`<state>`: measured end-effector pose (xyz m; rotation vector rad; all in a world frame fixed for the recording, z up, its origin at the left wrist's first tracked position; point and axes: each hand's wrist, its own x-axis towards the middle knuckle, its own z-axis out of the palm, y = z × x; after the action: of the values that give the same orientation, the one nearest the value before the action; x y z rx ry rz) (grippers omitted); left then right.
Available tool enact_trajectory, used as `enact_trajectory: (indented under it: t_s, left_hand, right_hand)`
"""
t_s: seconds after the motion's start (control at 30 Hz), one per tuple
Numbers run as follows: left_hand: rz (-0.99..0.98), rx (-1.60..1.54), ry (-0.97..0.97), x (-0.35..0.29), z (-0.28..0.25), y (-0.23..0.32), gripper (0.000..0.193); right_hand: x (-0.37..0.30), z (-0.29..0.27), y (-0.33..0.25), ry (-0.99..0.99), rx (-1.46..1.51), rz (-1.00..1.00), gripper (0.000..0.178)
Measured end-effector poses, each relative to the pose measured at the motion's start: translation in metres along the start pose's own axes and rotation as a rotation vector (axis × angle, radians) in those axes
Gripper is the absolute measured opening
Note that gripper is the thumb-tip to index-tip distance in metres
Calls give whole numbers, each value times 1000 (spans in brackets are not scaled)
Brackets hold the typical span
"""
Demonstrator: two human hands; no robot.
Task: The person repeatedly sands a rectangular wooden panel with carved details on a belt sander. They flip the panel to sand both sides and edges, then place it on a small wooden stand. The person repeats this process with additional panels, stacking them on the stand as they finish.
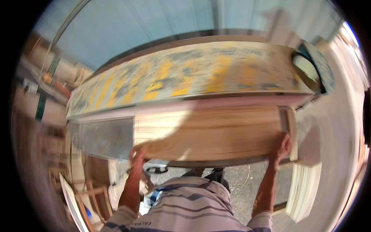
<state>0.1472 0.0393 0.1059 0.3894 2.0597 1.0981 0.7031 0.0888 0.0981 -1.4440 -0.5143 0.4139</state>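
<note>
A light brown wooden panel [216, 133] lies lengthwise in front of me, over the grey metal table [104, 135] of a long machine. My left hand [138, 152] is closed on the panel's near left corner. At the other end, my right hand [283, 147] grips the right end near its front corner, fingers curled over the edge. The panel's far long edge runs alongside the machine's housing [166, 79], whose worn top has yellow and grey stripes. Sunlight falls on the panel's left part; shadow covers the rest. Some motion blur softens the finger details.
A round opening [306, 69] with a green rim sits at the housing's right end. Pale boards [304, 191] stand stacked at my lower right. Wooden frames [94, 195] lean at the lower left. A light blue wall [174, 19] rises behind the machine.
</note>
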Motion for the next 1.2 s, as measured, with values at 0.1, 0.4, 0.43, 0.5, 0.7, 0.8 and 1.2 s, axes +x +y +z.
enact_trajectory:
  t_s: [0.1,0.4,0.43,0.5,0.7,0.8,1.2]
  left_hand:
    - [-55,167,-25,1,-2,3,78]
    - [23,206,52,39,-45,-6,75]
    - [-16,11,-28,30,-38,8,71]
    - [-13,153,-53,62,-63,-4,68]
    - [-61,128,-86,89,-109,-9,63]
    - [-120,113,-191,97,-160,-46,58]
    - [-25,-41,-52,70,-188,-80,41]
  right_hand:
    - [5,-5,2,102,-256,3,34]
    - [-42,10,17,-169,108,58,26]
    - [-42,11,25,-152,110,70,23]
    - [-52,24,33,-109,148,81,25]
    - [-102,37,5,-136,-73,117,32]
    - [-128,14,-7,-177,-205,83,32]
    - [-151,-58,-18,-321,-387,315,32]
